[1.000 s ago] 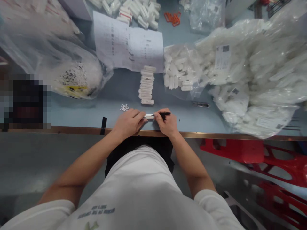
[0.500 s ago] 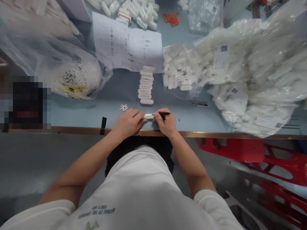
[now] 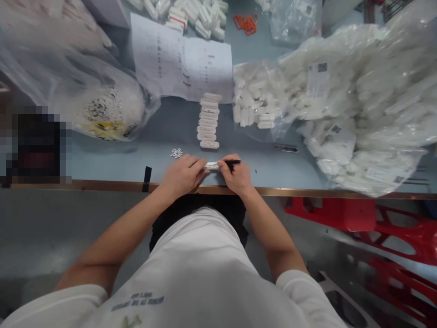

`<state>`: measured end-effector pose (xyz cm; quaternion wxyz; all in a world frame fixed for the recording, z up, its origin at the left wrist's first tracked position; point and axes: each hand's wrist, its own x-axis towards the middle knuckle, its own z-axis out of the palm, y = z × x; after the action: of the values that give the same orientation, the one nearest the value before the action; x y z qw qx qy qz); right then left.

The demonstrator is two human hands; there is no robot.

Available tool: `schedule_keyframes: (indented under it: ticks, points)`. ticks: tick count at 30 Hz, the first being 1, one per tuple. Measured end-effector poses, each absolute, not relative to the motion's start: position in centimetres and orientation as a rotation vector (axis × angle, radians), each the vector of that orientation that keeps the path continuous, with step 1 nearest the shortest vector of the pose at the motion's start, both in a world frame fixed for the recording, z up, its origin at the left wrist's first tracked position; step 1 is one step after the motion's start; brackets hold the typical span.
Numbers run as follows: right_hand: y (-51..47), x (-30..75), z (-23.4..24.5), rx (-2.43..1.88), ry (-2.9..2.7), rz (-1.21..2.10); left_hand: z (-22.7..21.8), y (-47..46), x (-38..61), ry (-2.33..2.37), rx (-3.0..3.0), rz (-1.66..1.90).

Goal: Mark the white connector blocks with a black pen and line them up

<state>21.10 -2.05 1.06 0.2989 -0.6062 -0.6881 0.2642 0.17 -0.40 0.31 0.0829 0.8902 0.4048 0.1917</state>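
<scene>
Near the table's front edge, my left hand (image 3: pixel 182 174) is closed on the left end of a small white plastic connector (image 3: pixel 211 166). My right hand (image 3: pixel 236 176) is closed on a thin black tool (image 3: pixel 234 162) whose tip points left, at the connector's right end. Just beyond the hands lies a neat column of several white connectors (image 3: pixel 208 122). A little heap of tiny white pins (image 3: pixel 176 153) sits to the left of my left hand.
A printed paper sheet (image 3: pixel 182 61) lies behind the column. Clear bags of white parts (image 3: pixel 344 100) fill the right side, another big bag (image 3: pixel 78 86) the left. More loose connectors (image 3: pixel 191 13) and orange clips (image 3: pixel 246 23) lie at the back. Red plastic frames (image 3: pixel 358 228) stand below the table edge.
</scene>
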Motion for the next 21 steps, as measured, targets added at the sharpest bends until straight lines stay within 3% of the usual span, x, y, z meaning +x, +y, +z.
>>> schedule_keyframes:
  ticks: [21]
  points:
    - [-1.77,21.05,0.78,-1.629,-1.809,0.737,0.13,-0.48,0.20,1.225,2.585,0.548]
